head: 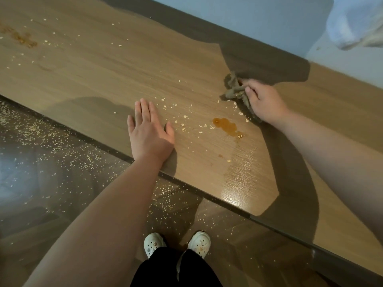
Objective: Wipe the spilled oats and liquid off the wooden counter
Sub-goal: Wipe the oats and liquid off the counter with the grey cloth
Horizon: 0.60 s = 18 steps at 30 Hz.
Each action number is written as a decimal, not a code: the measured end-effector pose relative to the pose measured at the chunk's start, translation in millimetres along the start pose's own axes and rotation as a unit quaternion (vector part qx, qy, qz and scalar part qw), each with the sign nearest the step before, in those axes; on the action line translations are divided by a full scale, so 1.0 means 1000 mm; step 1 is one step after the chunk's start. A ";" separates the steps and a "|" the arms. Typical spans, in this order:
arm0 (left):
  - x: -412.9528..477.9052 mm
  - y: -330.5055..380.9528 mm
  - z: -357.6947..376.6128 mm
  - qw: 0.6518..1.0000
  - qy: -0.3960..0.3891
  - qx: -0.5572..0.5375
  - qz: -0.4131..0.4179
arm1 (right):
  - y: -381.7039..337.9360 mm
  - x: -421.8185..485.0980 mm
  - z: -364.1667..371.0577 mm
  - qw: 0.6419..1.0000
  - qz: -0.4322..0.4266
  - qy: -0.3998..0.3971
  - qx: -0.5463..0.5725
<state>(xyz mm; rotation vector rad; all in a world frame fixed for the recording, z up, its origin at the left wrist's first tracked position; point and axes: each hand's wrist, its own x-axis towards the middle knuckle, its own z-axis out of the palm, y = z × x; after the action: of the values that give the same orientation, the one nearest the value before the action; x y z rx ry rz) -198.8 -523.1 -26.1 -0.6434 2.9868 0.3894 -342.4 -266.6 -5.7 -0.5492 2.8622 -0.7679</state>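
Head view: right hand (264, 102) grips a bunched, soft, light cloth (235, 89) on the wooden counter (103, 65); amber liquid (226, 125) and loose oats (176, 112) lie just beside it. Left hand (149, 131) rests flat, fingers straight.

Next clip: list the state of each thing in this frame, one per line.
Light wooden counter: dirty, not yet wiped clean.
Crumpled brown cloth: bunched, lying on the counter.
Right hand: grips the cloth.
Left hand: flat on the counter, fingers straight.
Amber liquid puddle: unwiped, between the hands.
Pale oat flakes: scattered around the puddle.
Brown smear, far left: unwiped.
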 end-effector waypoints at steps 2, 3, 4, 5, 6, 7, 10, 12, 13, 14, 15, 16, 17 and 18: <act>0.001 0.000 0.000 1.000 -0.001 0.003 0.000 | 0.018 0.011 -0.015 0.997 0.053 0.044 0.029; 0.000 0.000 -0.001 1.000 -0.003 0.005 0.000 | 0.025 0.016 -0.019 0.992 0.087 0.076 0.055; 0.000 -0.001 -0.001 1.000 -0.003 0.005 -0.001 | 0.028 0.018 -0.020 0.987 0.109 0.096 0.070; 0.000 -0.001 0.000 1.000 -0.003 0.005 0.000 | 0.026 0.016 -0.017 0.986 0.116 0.100 0.070; -0.001 0.000 -0.001 1.000 -0.005 0.005 0.002 | 0.023 0.010 -0.012 0.989 0.101 0.092 0.061; -0.001 0.000 -0.001 1.000 -0.008 0.006 0.003 | 0.019 0.002 -0.007 0.994 0.073 0.069 0.046; 0.000 -0.001 -0.001 1.000 -0.009 0.010 0.002 | 0.015 -0.027 -0.005 1.000 -0.018 0.002 -0.015; 0.000 0.000 -0.002 1.000 -0.009 0.012 0.002 | 0.031 -0.031 -0.015 0.998 0.023 0.048 -0.015; 0.000 0.000 -0.002 1.000 -0.010 0.014 0.003 | 0.038 -0.031 -0.021 0.993 0.078 0.087 0.005; 0.000 0.000 -0.002 1.000 -0.012 0.015 0.003 | 0.043 -0.029 -0.024 0.982 0.135 0.130 0.029; 0.000 0.000 -0.002 1.000 -0.013 0.015 0.003 | 0.045 -0.028 -0.023 0.970 0.175 0.163 0.042; 0.000 0.000 -0.002 1.000 -0.014 0.016 0.001 | 0.041 -0.028 -0.018 0.965 0.191 0.174 0.041; 0.000 0.000 -0.002 1.000 -0.014 0.017 0.000 | 0.032 -0.029 -0.011 0.967 0.188 0.167 0.032; 0.000 0.000 -0.002 1.000 -0.013 0.015 0.001 | 0.017 -0.032 -0.003 0.974 0.167 0.150 0.019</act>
<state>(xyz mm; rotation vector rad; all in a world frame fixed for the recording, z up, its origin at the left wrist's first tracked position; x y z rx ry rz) -198.7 -523.2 -24.1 -0.6269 2.9624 0.3484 -318.6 -239.0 -10.9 0.0644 3.0791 -0.9073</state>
